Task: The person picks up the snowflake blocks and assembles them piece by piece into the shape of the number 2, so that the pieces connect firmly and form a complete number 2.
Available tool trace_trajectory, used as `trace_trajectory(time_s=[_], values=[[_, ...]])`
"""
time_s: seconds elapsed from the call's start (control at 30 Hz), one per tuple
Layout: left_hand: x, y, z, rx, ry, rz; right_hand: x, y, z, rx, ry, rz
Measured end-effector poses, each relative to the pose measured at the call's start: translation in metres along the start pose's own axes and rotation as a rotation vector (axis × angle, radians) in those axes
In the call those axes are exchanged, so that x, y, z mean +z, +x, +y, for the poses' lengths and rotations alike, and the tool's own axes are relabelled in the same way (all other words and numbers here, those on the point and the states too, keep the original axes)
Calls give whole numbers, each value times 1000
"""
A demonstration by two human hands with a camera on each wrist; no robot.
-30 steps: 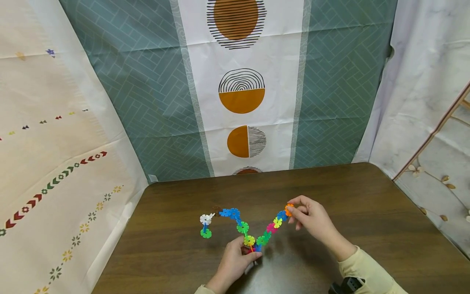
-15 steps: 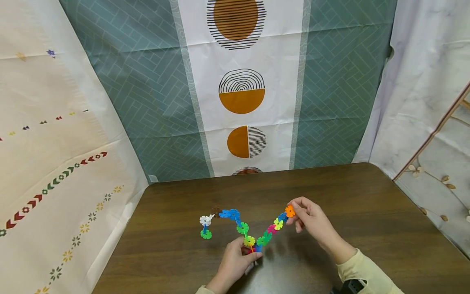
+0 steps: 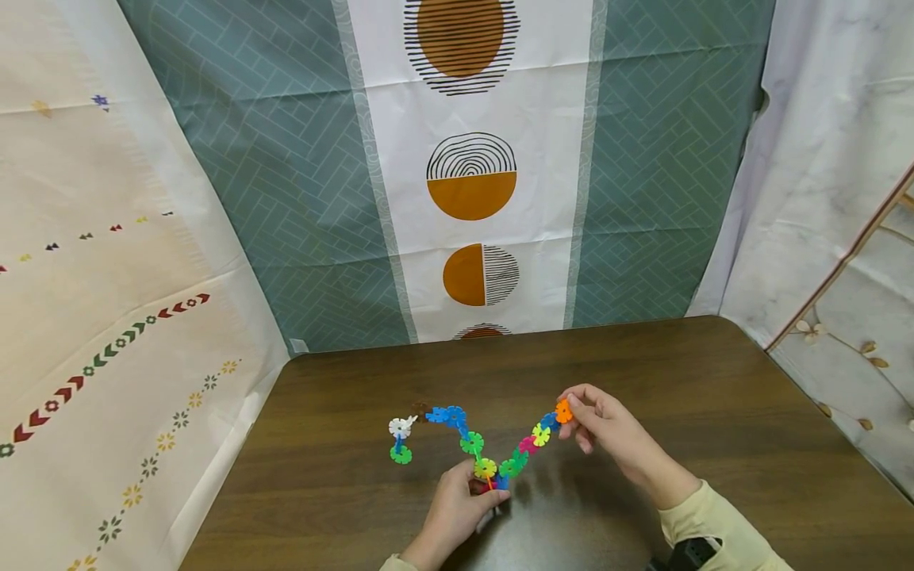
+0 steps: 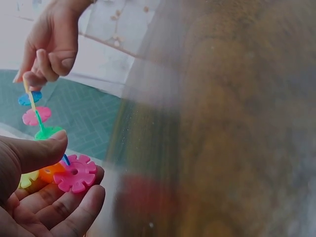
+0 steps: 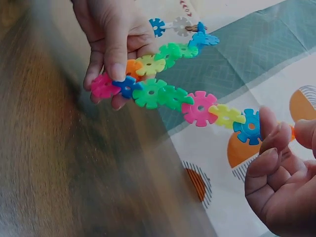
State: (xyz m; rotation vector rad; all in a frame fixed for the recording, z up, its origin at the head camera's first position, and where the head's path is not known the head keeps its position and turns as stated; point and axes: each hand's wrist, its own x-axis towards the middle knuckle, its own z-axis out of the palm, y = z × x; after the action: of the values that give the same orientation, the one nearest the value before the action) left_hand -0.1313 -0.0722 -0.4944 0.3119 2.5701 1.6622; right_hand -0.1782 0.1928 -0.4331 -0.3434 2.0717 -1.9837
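Note:
A chain of interlocking snowflake discs (image 3: 472, 442) bends in a V above the table. At its low point, my left hand (image 3: 455, 509) pinches the chain by thumb and fingers; a pink disc (image 4: 76, 173) and part of an orange one show there in the left wrist view. My right hand (image 3: 614, 436) pinches the orange disc (image 3: 564, 411) at the right end, which is mostly hidden by fingers in the right wrist view. Green, pink, yellow and blue discs link the two hands. Leftwards the chain runs through blue and brown to a white disc (image 3: 399, 428) and a green one (image 3: 401, 454).
The brown wooden table (image 3: 343, 515) lies beneath both hands. Behind it hangs a green and white patterned cloth (image 3: 643, 198), with pale printed cloths on the left and right. A black device (image 3: 689, 553) sits on the right wrist.
The right hand and the orange disc have shifted very slightly, with the fingers a little lower around it. The left hand and the rest of the chain hold nearly still.

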Motion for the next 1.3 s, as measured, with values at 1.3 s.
trace_trajectory(time_s=[1.3], values=[[3,2,-2,36,49,17,0,-2,12,78,204,-205]])
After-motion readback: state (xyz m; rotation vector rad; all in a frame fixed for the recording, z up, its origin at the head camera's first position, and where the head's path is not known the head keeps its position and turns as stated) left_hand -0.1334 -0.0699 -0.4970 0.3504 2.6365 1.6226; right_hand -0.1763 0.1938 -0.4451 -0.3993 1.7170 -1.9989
